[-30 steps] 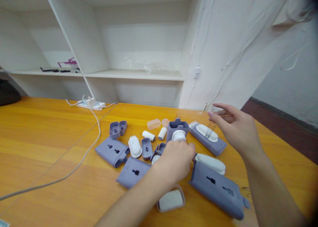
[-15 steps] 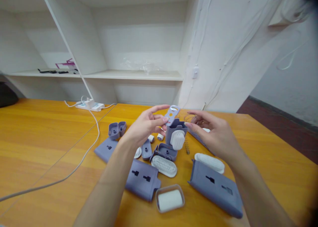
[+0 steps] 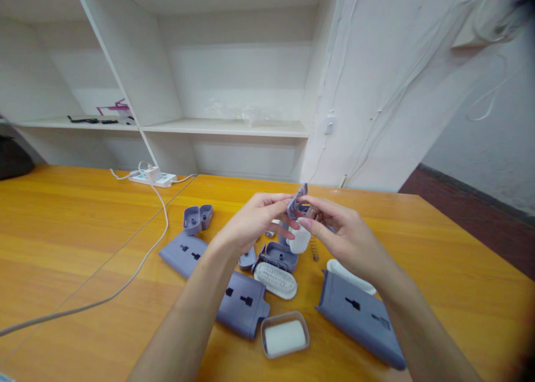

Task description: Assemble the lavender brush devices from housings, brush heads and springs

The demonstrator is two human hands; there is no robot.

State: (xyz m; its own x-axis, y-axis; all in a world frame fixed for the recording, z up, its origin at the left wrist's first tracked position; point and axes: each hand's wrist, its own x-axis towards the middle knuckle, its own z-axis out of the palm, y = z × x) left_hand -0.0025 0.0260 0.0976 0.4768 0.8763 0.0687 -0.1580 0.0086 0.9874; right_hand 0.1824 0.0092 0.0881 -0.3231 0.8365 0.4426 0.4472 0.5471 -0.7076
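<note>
My left hand (image 3: 261, 217) pinches a small purple-grey plastic plate with holes (image 3: 297, 199), now tilted nearly edge-on. Close against its right side, my right hand (image 3: 340, 226) has thumb and fingers curled together. Something brownish shows between those fingers, too blurred to name. Just below them is a white brush head (image 3: 300, 240) in front of a purple-grey holder, mostly hidden by my hands. A metal spring (image 3: 315, 250) stands or lies beside it. Nearer to me are an open purple-grey case (image 3: 282, 254) and an oval white bristle brush (image 3: 276, 280).
Flat purple-grey panels with black slots (image 3: 359, 320) lie right and left. A clear box (image 3: 285, 334) holds a white block at the front. Two small cups (image 3: 192, 220) sit left. A power strip (image 3: 152, 177) and its cable (image 3: 165, 220) cross the left side.
My right hand has moved left to meet the plate, its fingers closing. The plate has turned from face-on to nearly edge-on and shifted slightly right with my left hand.
</note>
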